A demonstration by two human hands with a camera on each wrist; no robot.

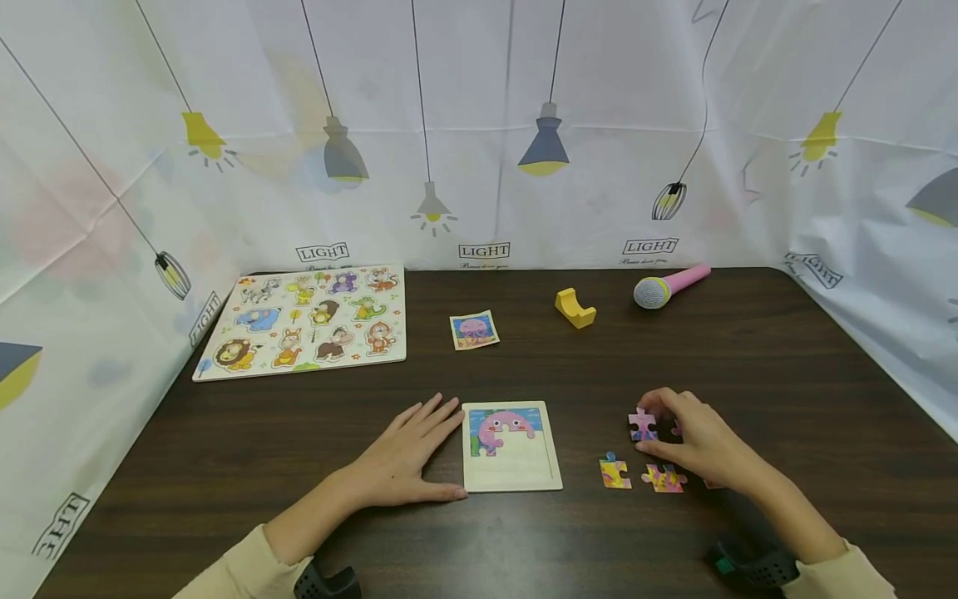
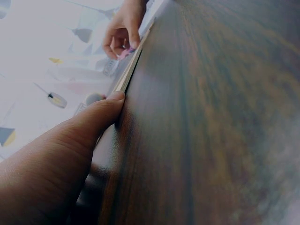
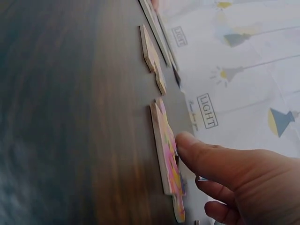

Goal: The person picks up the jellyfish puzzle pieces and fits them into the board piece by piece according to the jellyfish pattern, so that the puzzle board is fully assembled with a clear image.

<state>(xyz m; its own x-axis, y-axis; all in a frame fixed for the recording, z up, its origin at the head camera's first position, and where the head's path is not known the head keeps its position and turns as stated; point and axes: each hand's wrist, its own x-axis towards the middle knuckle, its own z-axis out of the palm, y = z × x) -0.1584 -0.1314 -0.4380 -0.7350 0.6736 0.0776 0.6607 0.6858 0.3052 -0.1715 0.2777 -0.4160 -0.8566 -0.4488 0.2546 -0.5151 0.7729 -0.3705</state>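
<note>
My left hand [image 1: 404,453] lies on the dark table with fingers spread. Its thumb and fingertips touch the left edge of a small wooden jigsaw tray [image 1: 511,476]. Inside the tray, joined pieces at the top show a pink octopus head [image 1: 505,423]; the lower right is bare wood. To the right, my right hand [image 1: 692,437] pinches a pink and purple jigsaw piece [image 1: 641,423] between thumb and forefinger, at or just above the table. Loose yellow pieces, one [image 1: 615,472] and another [image 1: 664,478], lie near it. Other pieces are partly hidden under that hand.
A picture card [image 1: 475,330] with a pink octopus lies beyond the tray. Farther back are a yellow curved block [image 1: 575,309], a toy microphone [image 1: 669,286] and an animal puzzle board [image 1: 310,320]. A white printed cloth [image 1: 479,100] hangs behind the table.
</note>
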